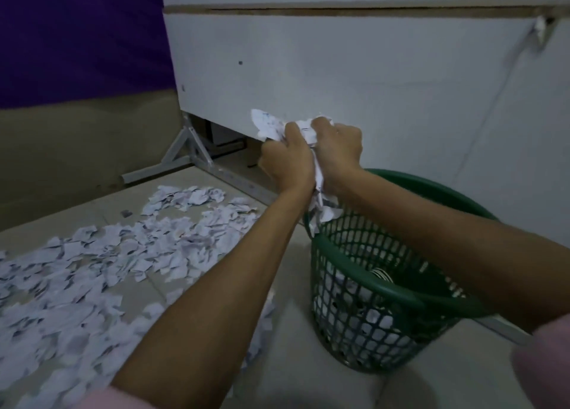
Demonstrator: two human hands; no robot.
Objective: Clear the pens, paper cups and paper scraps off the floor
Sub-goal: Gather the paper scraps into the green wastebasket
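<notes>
One camera is sitting on the person's head. It is looking forward and down, along both arms, so the left hand (285,158) and right hand (339,149) are showing close in the middle. It is looking wide, taking in the floor (308,362) below and the white panel (370,69) ahead.

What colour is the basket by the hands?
Green basket, clearest in the head view.

Dim light over a pale tiled floor (296,362). Along the floor's far edge, a large white panel (370,78) on a white metal bracket foot (182,152). At the far left corner, a purple wall (77,35) above a beige base (77,143).
</notes>
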